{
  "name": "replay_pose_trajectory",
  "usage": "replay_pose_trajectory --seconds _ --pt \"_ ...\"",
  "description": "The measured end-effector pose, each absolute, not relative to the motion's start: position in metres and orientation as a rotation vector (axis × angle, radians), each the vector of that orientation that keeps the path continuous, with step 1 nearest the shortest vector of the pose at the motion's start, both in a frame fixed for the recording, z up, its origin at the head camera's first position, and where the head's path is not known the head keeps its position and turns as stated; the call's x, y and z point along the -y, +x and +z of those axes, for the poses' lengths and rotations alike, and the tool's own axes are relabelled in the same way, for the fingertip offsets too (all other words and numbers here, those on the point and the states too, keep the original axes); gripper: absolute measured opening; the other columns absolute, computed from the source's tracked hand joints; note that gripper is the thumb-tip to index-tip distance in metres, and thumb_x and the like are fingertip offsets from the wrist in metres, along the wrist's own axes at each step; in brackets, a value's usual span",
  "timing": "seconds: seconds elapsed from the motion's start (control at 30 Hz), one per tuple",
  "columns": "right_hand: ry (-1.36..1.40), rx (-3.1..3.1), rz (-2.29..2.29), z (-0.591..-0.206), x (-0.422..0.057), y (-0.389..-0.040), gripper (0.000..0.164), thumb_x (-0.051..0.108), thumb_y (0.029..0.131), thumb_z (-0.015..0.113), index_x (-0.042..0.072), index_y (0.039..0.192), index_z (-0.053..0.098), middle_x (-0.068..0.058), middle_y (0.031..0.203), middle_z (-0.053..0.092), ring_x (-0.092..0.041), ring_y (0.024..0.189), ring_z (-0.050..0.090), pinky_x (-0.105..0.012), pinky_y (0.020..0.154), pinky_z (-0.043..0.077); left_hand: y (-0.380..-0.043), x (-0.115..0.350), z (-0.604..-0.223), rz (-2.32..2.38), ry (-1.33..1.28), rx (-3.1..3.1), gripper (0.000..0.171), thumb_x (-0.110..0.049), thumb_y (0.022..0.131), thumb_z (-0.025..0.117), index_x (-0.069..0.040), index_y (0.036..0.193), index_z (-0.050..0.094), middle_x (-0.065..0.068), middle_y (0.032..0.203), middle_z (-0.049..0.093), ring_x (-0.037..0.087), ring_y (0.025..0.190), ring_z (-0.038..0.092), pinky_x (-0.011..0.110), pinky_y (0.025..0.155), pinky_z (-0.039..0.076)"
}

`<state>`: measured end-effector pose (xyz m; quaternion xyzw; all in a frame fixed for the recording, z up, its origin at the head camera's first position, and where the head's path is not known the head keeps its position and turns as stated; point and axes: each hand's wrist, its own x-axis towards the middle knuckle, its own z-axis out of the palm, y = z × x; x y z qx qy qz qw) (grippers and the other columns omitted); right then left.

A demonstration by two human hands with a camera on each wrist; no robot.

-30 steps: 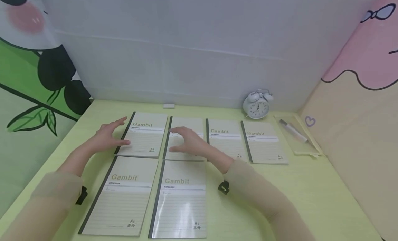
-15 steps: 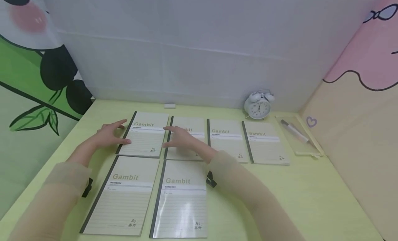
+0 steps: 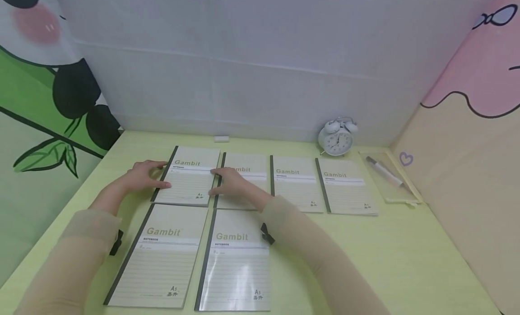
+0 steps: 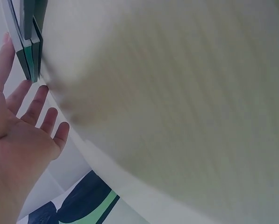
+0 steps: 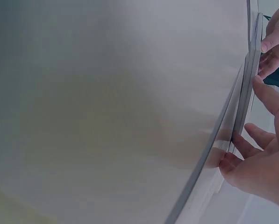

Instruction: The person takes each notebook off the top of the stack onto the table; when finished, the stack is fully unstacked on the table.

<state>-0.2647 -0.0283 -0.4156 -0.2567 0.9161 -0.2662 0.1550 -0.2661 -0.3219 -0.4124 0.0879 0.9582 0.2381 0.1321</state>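
Note:
A stack of Gambit notebooks (image 3: 188,179) lies at the back left, its layered spines (image 4: 31,56) showing in the left wrist view. My left hand (image 3: 140,177) is at its dark spine, thumb over the cover's edge and fingers spread along the side. From the right, my right hand (image 3: 233,183) touches the stack's opposite edge with thumb and fingertips. That hand's palm and wrist pass over the second back notebook (image 3: 256,161) and hide part of it. In the right wrist view, the fingertips of my right hand (image 5: 265,154) meet the stack's edge (image 5: 248,88).
Two more notebooks, a third (image 3: 294,184) and a rightmost (image 3: 345,186), continue the back row. In front lie a left notebook (image 3: 158,261) and a shiny-covered notebook (image 3: 239,270). Behind stand a white alarm clock (image 3: 338,139) and an eraser-like block (image 3: 221,139); a pen (image 3: 383,171) lies on a clear pouch (image 3: 390,195).
My right hand has moved left from over the second back notebook to the right edge of the back-left stack. The left hand's fingers have drawn in closer to the spine.

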Motion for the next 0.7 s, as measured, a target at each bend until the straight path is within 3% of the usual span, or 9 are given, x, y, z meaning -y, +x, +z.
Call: replay_pose_trajectory --seconds 0.3,0.5,0.7 --pt "-0.704 -2.667 -0.717 -0.413 0.031 -0.261 0.075 0.035 0.079 0.076 0.012 0.142 0.042 -0.008 0.143 0.045 -0.022 0.135 0.038 -0.03 0.111 0.028 -0.269 0.317 -0.411 0.842 0.241 -2.686 0.101 -0.049 0.073 0.076 0.001 0.146 0.027 0.029 0.145 0.029 0.05 0.136 0.014 0.068 0.104 0.013" --pt "-0.682 -2.681 -0.723 -0.412 0.032 -0.26 0.075 0.034 0.078 0.077 0.014 0.141 0.044 -0.007 0.143 0.046 -0.021 0.134 0.039 -0.03 0.111 0.028 -0.27 0.315 -0.41 0.866 0.204 -2.696 0.097 -0.045 0.076 0.076 -0.001 0.147 0.027 0.029 0.145 0.027 0.052 0.133 0.019 0.067 0.102 0.022" --pt "-0.657 -2.67 -0.781 -0.41 0.031 -0.258 0.074 0.03 0.078 0.078 0.013 0.141 0.043 -0.007 0.144 0.044 -0.022 0.135 0.038 -0.03 0.111 0.028 -0.271 0.31 -0.404 0.882 0.178 -2.717 0.09 -0.036 0.08 0.074 -0.001 0.147 0.025 0.028 0.136 0.036 0.046 0.126 0.03 0.062 0.1 0.031"
